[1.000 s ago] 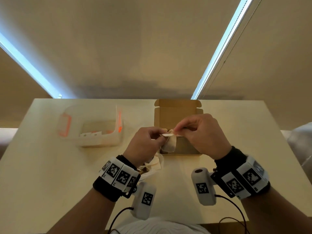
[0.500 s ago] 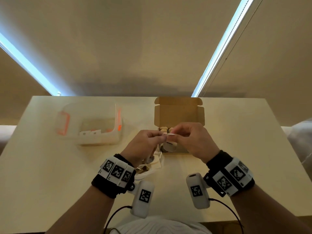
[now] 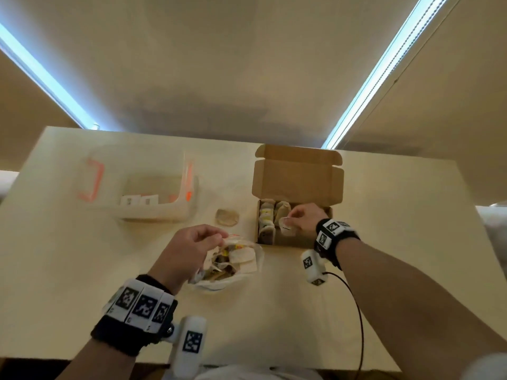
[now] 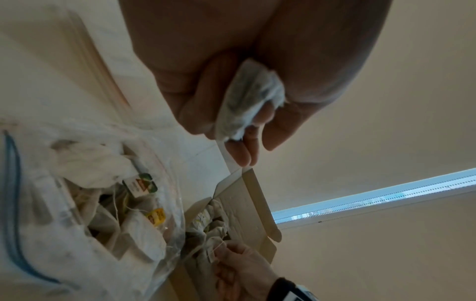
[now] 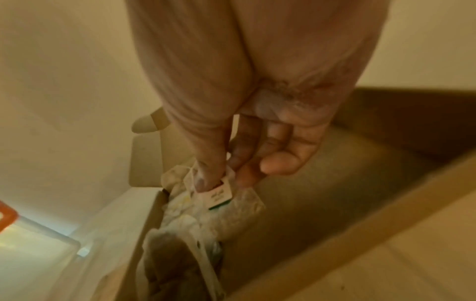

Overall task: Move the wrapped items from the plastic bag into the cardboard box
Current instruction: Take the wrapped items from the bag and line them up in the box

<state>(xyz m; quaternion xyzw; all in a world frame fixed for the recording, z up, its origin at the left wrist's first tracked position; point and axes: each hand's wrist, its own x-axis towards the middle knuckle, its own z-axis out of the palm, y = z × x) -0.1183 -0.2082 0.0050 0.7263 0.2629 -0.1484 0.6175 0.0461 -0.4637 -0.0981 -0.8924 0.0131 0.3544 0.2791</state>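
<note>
Now right hand pinching wrapped item, over cardboard box

A pale table carries a clear plastic container with orange handles at far left, two white labels showing inside it. Two long light strips run across the beige ceiling above.

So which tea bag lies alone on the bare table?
The flat tea bag between the clear tub and the cardboard box; the others are in the box, the plastic bag or a hand.
</note>
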